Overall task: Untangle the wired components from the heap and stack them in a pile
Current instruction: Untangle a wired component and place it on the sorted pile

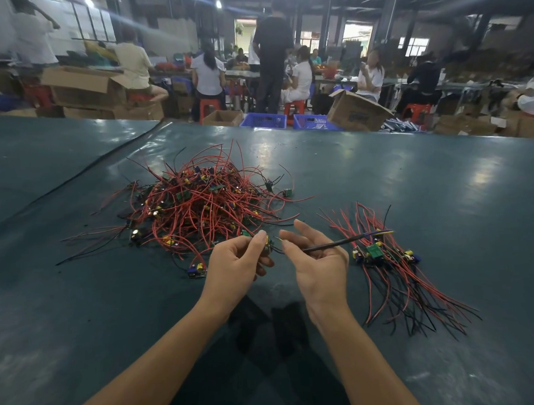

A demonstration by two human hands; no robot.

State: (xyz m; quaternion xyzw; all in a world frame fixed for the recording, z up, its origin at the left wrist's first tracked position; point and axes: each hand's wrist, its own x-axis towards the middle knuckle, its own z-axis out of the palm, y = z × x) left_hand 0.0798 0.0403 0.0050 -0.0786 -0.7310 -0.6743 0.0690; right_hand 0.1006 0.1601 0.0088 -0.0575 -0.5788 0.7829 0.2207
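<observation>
A tangled heap (195, 202) of small circuit boards with red and black wires lies on the dark green table (442, 179), ahead and left of centre. To the right lies a sorted pile (387, 258) of boards, their wires trailing toward me. My left hand (235, 268) pinches one small board (267, 245) just in front of the heap. My right hand (317, 258) is beside it, with that board's dark wires (338, 243) running across its fingers and out to the right. How tightly the right fingers hold the wires is unclear.
One loose board (197, 271) lies left of my left hand. A seam (84, 173) runs diagonally across the table's left part. Beyond the far edge stand cardboard boxes (356, 111), blue crates (263, 120), red stools and several seated workers.
</observation>
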